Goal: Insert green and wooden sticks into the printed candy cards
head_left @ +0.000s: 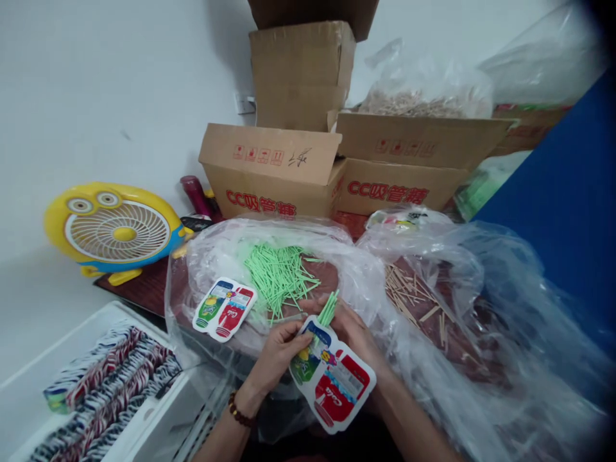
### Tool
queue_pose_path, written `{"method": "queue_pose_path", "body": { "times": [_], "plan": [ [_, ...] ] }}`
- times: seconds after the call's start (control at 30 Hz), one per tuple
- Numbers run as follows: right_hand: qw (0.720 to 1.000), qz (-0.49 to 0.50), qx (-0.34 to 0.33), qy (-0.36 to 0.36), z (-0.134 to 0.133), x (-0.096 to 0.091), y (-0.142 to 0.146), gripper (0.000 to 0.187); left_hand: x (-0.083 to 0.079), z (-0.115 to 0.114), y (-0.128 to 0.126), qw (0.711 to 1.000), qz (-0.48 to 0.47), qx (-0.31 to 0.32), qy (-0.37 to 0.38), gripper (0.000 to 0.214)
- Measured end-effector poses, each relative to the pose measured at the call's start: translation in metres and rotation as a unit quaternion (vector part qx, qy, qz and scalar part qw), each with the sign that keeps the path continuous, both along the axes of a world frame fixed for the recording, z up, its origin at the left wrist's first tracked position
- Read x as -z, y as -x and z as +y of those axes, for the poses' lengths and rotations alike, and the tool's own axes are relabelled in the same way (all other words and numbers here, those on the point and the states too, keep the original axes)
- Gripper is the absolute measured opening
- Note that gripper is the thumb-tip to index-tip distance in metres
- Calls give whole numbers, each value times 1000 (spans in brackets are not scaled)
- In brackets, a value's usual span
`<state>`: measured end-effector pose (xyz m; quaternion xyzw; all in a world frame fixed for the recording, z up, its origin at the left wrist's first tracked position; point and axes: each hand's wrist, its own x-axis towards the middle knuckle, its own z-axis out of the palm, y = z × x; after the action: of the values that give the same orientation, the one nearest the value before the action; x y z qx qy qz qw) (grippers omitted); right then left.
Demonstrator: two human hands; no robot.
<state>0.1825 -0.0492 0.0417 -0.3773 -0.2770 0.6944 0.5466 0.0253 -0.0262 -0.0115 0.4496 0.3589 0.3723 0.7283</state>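
Green sticks (pixel 328 309): in pouch (pixel 344 393); tilting may spill them
Left hand (pixel 280 350): pinching pouch
Right hand (pixel 355 332): behind pouch, fingers unclear

Likely a packing workshop; cartons (pixel 269 168), heaped green sticks (pixel 279 276).

The straws (pixel 278 276) are green, the pouch (pixel 333 377) white-edged red and green

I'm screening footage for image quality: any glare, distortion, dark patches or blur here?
Head view: glare streaks the clear plastic sheeting; the yellow cartoon fan looks stretched, likely wide-lens distortion; the upper right corner falls dark; small print on the held Cola packet is too soft to read.
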Motion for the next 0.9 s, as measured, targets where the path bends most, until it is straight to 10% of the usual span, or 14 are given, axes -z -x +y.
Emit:
{"method": "queue_pose_path", "body": {
  "times": [0.3,0.77,0.9],
  "plan": [
    [991,-108,-58,-50,27,3,6,27,-1,12,8,999,-23,-30,5,25],
    [954,-195,120,-194,59,-14,1,19,10,16,26,991,-50,-119,-35,23],
    [939,-283,42,-190,80,-7,0,19,4,23,25,992,-33,-109,-50,24]
  ]
}}
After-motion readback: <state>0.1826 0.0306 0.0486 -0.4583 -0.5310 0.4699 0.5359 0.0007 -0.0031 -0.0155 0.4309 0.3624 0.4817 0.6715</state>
